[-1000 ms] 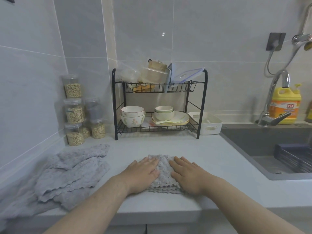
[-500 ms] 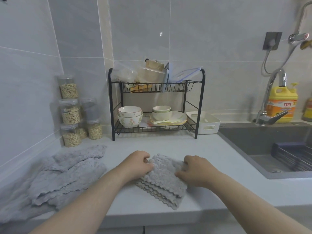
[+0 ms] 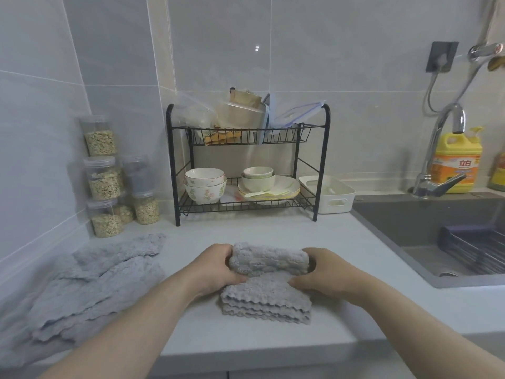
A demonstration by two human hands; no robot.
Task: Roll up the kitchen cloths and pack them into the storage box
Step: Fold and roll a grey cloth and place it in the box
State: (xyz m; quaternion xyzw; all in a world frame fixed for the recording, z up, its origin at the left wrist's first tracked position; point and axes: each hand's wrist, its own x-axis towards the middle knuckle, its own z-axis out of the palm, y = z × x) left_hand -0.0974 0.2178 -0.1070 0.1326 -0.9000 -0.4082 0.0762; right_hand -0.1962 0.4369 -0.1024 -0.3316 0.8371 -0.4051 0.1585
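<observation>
Kitchen cloth lies on the near counter between our hands, and its rolled far part runs left to right. Our left hand and right hand each curl around one end of the roll. The storage box stands far and right, nearer to the right hand.

A grey folded cloth lies in front of the dish rack, its far end rolled up. A heap of cloths sprawls front-left of the rack; the white storage box stands just right.
</observation>
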